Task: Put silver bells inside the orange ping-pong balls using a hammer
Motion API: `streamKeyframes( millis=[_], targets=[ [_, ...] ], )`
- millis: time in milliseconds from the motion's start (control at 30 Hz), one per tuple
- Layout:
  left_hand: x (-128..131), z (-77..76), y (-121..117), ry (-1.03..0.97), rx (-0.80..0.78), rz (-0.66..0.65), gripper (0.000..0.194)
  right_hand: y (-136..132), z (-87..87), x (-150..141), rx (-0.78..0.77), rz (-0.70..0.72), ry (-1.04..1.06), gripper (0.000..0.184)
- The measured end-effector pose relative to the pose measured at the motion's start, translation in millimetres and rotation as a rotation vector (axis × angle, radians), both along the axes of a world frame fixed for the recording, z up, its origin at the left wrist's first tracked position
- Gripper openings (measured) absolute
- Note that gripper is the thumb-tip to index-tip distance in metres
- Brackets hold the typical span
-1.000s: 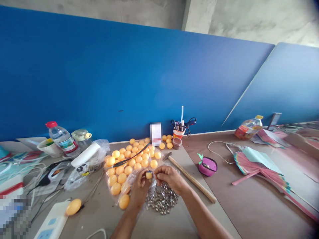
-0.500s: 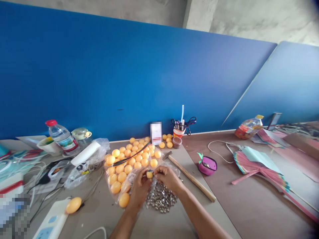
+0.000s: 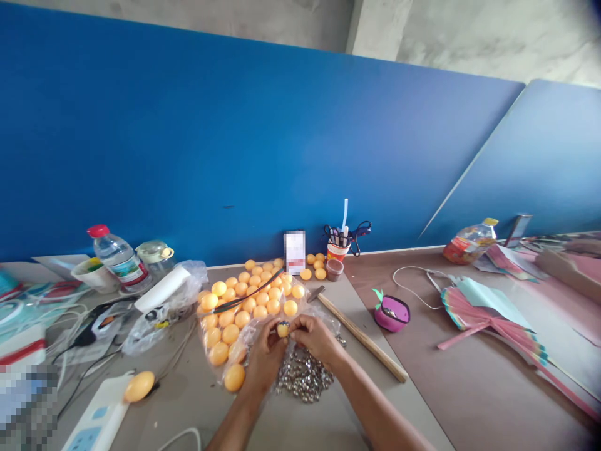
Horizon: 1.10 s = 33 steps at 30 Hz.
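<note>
My left hand (image 3: 263, 357) and my right hand (image 3: 315, 339) meet over the table, both pinching one small orange ball (image 3: 282, 328) between their fingertips. Just below the hands lies a heap of small shiny metal pieces (image 3: 304, 376) on clear plastic. To the left and behind, several orange balls (image 3: 244, 304) lie spread on a clear plastic bag, with a dark thin rod (image 3: 248, 293) across them.
A hammer with a wooden handle (image 3: 361, 338) lies right of my hands. A purple pouch (image 3: 390, 312), a pink paper fan (image 3: 488, 319) and a white cable sit further right. A water bottle (image 3: 119, 260), cups, a power strip (image 3: 96, 419) and a lone orange ball (image 3: 139, 386) are left. A blue partition stands behind.
Both hands have stayed together on the small ball with only slight finger shifts; the view has tipped a little.
</note>
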<state>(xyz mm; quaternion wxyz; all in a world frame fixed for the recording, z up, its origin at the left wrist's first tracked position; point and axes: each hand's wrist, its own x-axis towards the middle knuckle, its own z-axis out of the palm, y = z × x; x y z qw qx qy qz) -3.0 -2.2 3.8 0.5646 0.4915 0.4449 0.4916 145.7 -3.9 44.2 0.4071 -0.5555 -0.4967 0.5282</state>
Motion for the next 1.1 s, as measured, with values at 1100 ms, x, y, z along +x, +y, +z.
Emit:
streamKeyframes(
  millis=[1100],
  targets=[
    [-1, -7.7, -4, 0.216, 0.139, 0.022, 0.037, -3, 4.2, -2, 0.006, -0.037, -0.135, 0.009]
  ],
)
